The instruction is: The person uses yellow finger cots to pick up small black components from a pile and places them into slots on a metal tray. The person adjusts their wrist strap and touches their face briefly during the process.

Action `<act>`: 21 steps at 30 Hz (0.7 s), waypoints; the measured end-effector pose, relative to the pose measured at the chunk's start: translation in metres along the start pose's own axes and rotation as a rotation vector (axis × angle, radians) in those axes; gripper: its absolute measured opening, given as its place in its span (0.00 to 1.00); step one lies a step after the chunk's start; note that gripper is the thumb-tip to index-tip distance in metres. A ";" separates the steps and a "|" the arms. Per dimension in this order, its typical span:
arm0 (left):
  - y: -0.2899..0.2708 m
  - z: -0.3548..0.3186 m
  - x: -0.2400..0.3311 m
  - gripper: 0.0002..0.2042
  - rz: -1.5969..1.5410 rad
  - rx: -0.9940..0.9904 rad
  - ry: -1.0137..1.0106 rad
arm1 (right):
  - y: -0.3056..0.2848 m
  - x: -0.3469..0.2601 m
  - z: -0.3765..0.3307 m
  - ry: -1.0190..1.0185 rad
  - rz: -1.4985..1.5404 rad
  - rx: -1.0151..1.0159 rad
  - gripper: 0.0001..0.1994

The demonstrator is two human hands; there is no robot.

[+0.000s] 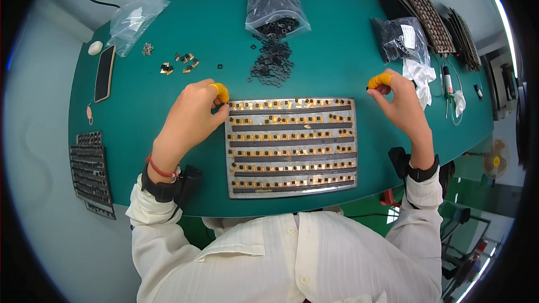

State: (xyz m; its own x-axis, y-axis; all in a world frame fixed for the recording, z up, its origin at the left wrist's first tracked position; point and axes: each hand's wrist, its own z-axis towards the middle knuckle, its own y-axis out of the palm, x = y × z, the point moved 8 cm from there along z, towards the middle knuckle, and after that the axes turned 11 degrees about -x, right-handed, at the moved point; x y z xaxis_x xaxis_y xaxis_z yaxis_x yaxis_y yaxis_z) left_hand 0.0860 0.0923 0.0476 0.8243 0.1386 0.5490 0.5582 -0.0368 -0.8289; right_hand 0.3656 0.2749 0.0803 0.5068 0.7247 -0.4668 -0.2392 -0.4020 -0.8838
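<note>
A rectangular grey metal tray (291, 192) lies flat on the green bench (337, 62), directly in front of the person; it carries rows of small gold-and-black square parts (292, 134) separated by dark strips.

The left hand (193, 115) rests at the tray's upper left corner; its fingers are curled inward, and the forefinger wears an orange rubber finger cot (220, 92); thumb and forefinger are pinched close together at the tray edge, touching or nearly touching it; whether a part sits between them cannot be told.

The right hand (400, 104) is raised just beyond the tray's upper right corner, apart from the tray; its forefinger also wears an orange finger cot (379, 80); the fingers are loosely bent with thumb and forefinger near each other; nothing visible is held.

Behind the tray, a loose heap of small black square rings (272, 62) spills from an open clear plastic bag of black parts (274, 3); a second bag of black parts (400, 39) lies to the right, with white crumpled cloth (421, 76) beside it; a few gold parts (179, 63) lie scattered to the left, near a dark phone (104, 73) and an empty-looking clear bag (135, 19); a dark gridded tray (91, 173) overhangs the bench's left edge; stacked gridded trays (429, 17) stand at the far right.
</note>
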 end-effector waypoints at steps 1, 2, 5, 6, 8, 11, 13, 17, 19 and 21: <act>0.002 0.001 0.000 0.07 -0.002 0.000 0.006 | 0.004 0.003 -0.005 -0.003 0.010 -0.014 0.06; 0.005 0.002 0.001 0.07 -0.004 -0.001 0.012 | 0.009 0.006 -0.009 -0.005 0.020 -0.027 0.06; 0.010 0.004 0.005 0.07 0.062 0.005 0.008 | 0.018 0.013 -0.020 -0.018 0.061 -0.041 0.06; 0.010 0.004 0.007 0.07 0.099 0.009 0.004 | 0.019 0.012 -0.021 -0.014 0.072 -0.042 0.06; 0.011 0.001 0.009 0.06 0.170 0.027 -0.003 | 0.022 0.012 -0.022 -0.010 0.090 -0.053 0.06; 0.011 -0.004 0.017 0.07 0.313 0.057 0.011 | 0.027 0.012 -0.018 -0.049 0.103 -0.041 0.06; 0.012 -0.009 0.023 0.10 0.386 0.067 -0.010 | 0.029 0.005 -0.013 -0.078 0.107 -0.029 0.06; 0.021 -0.012 0.029 0.17 0.333 0.001 -0.077 | 0.040 0.005 -0.006 -0.120 0.134 -0.057 0.06; 0.023 -0.012 0.026 0.19 0.319 -0.010 -0.100 | 0.046 0.006 -0.003 -0.090 0.090 -0.084 0.07; 0.022 -0.009 0.021 0.19 0.306 -0.067 -0.125 | 0.050 0.006 -0.001 -0.079 0.043 -0.095 0.07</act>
State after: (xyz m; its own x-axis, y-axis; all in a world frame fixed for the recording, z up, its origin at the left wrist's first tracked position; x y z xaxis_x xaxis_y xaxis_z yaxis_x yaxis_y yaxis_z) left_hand 0.1162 0.0850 0.0420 0.9389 0.2316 0.2545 0.2948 -0.1597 -0.9421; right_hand 0.3580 0.2587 0.0329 0.4303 0.7460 -0.5083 -0.1775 -0.4822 -0.8579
